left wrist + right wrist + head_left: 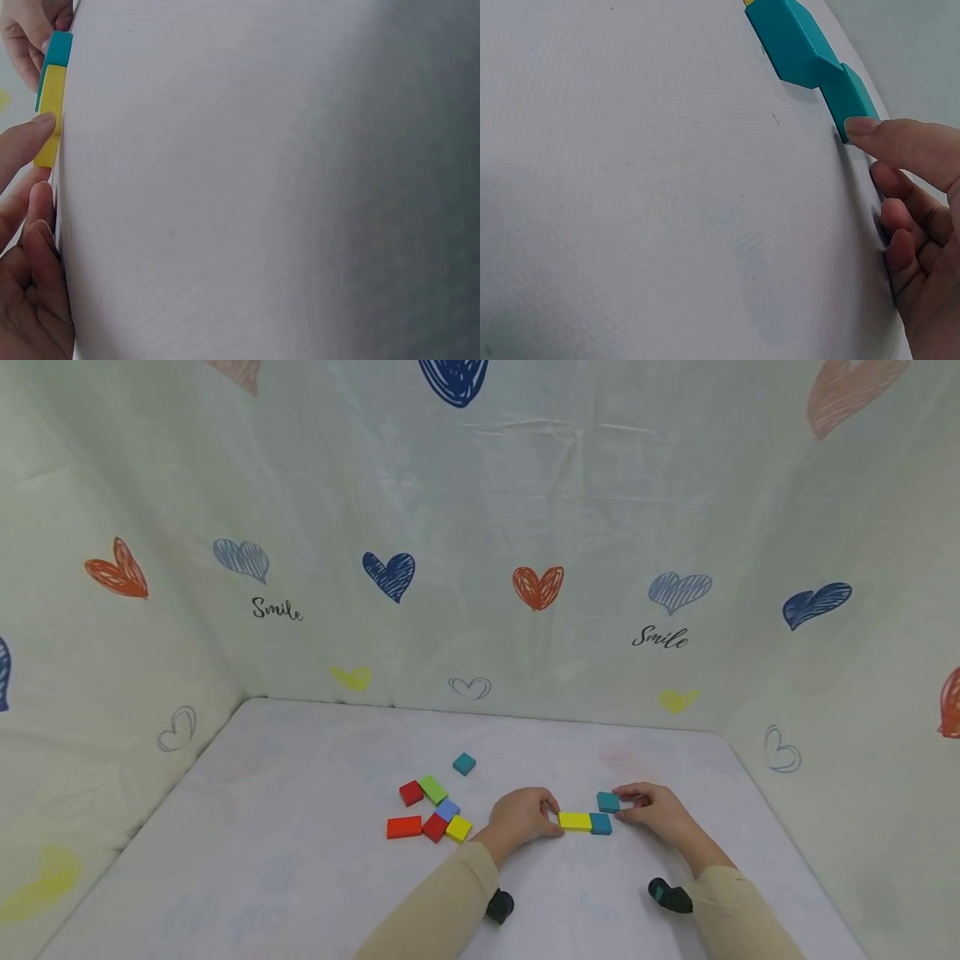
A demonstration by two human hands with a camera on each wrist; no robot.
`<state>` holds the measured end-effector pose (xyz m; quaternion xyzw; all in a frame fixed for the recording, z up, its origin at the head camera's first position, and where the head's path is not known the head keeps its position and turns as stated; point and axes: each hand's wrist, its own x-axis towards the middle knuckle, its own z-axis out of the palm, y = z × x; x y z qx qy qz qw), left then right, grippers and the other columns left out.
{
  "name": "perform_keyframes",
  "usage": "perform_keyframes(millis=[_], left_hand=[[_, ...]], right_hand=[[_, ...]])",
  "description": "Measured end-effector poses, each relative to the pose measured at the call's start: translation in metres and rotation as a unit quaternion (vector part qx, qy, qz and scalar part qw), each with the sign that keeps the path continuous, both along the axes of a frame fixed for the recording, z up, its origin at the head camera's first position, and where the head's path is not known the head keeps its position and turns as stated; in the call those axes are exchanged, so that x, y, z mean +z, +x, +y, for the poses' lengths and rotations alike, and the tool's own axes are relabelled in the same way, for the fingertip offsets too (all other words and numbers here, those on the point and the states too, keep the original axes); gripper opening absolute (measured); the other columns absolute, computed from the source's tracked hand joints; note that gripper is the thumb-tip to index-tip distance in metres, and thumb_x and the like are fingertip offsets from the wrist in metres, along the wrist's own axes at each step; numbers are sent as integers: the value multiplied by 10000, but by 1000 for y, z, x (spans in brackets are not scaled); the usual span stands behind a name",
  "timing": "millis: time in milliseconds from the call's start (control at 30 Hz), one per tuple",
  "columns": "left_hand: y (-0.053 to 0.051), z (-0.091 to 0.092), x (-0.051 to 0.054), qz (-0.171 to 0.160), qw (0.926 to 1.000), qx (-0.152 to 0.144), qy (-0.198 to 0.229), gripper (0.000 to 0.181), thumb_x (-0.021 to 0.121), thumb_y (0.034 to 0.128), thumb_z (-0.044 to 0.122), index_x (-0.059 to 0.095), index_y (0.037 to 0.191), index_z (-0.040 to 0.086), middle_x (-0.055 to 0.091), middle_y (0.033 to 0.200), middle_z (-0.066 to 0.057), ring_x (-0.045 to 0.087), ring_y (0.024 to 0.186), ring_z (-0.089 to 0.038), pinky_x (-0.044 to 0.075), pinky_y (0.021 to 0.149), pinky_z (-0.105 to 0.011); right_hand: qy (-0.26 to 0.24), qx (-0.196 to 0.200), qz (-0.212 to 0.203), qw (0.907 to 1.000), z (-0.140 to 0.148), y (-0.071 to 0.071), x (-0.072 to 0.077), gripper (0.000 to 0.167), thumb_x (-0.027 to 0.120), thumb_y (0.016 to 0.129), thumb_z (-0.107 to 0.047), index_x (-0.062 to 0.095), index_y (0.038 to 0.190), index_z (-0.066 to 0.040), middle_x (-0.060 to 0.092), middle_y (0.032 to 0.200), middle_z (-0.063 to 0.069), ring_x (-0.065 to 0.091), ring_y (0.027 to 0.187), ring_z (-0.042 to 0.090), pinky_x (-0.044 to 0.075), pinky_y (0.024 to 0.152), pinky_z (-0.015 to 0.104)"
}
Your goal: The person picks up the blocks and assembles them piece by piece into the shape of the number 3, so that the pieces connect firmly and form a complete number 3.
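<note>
A yellow block (575,822) lies end to end with a teal block (601,824), making a short row on the table. In the left wrist view a faint seam crosses the yellow piece (51,105); whether it is two blocks I cannot tell. My left hand (519,817) pinches the yellow end of the row between thumb and fingers. A second teal block (608,802) sits just behind the row's right end, held between the thumb and fingers of my right hand (658,810). In the right wrist view, my right thumb (866,126) presses on this block's near end.
Left of my hands lies a loose group: red blocks (411,792), an orange-red block (404,827), a green block (433,789), a blue block (447,810) and a yellow block (459,828). Another teal block (464,764) lies behind them. A heart-printed curtain (465,635) surrounds the white table (285,793).
</note>
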<state>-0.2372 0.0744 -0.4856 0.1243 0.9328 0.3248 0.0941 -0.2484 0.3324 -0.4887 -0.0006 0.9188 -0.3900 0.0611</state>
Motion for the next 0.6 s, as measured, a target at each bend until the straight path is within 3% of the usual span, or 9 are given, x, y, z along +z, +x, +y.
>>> perform_keyframes(millis=[600], left_hand=[[1,-1,3,-54,10000,-20,52,225,847,759,309,683,896,239,514,695,78,459,632,-91,367,603,-238]], right_hand=[[-32,282,77,9996,2,1,-1,373,802,802,-152,709,1151,-59,637,1023,56,454,830,213,398,679,280]])
